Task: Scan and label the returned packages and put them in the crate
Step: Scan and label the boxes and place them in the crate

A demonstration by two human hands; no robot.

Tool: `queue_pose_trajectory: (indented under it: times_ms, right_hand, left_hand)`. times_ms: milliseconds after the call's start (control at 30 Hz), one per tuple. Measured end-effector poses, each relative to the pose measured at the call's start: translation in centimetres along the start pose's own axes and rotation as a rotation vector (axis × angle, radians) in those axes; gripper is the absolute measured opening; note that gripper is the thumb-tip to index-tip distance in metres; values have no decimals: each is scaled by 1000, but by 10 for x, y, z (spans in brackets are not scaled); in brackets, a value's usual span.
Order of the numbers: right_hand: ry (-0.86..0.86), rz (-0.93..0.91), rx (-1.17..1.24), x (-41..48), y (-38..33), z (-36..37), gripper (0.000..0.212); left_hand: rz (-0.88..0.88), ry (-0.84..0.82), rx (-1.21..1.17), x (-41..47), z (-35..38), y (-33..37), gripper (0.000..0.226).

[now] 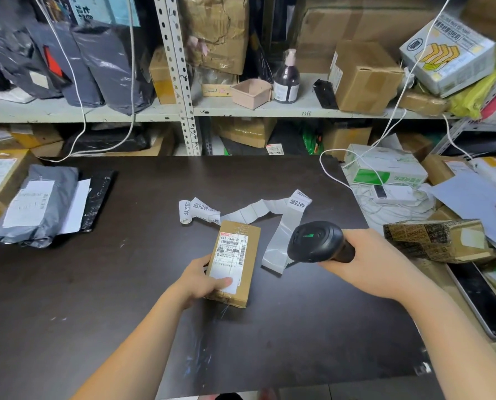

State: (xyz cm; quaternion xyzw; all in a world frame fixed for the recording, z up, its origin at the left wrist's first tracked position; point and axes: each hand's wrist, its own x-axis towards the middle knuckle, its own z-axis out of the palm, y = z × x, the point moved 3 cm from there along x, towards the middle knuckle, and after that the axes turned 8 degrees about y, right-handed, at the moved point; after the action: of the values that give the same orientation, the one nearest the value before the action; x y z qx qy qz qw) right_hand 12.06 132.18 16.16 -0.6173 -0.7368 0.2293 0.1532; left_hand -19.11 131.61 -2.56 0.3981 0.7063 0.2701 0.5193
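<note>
- Left hand [203, 280]: over the middle of the table [125, 284], nearest its front edge. It grips the near end of a small cardboard box [251, 269]. The thumb lies across the white label on top and the fingers curl round the left side.
- Cardboard box: at the table's middle, long side running away from the front edge, shipping label facing up. Whether it rests on the table or is lifted off it cannot be told.
- Right hand [367, 267]: over the table's middle, right of the box, with the fingers wrapped round the handle of a black scanner [316, 241]. The scanner's head is just beside the box, and a green light shows on it.
- Strip of labels [284, 232]: lies loose on the table's middle, behind the box and the scanner, partly curled.
- Grey mailing bag [36, 206]: on the table's left end, label up, lying over a black bag [99, 194].
- Gold-and-black packet [434, 238]: at the table's right edge.
- White-and-green carton [385, 166]: off the table's far right corner, with white cables over it.
- Shelves [241, 111]: behind the table, holding boxes, bags and a pump bottle [286, 79].
</note>
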Motion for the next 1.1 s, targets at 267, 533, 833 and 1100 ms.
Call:
queue_pose_trajectory:
  times_ms: [267, 533, 833, 1100]
  right_hand:
    - [2, 185, 181, 1, -18, 22, 19]
    - [23, 338, 264, -1, -20, 28, 33]
    - [123, 392, 262, -1, 34, 52, 13]
    - [145, 496, 29, -5, 113, 118, 27]
  left_hand:
    - [18, 144, 60, -9, 33, 5, 57]
    - [57, 253, 85, -12, 56, 9, 65]
    - [97, 268, 33, -8, 53, 17, 68]
    - [179, 358, 131, 3, 55, 40, 76]
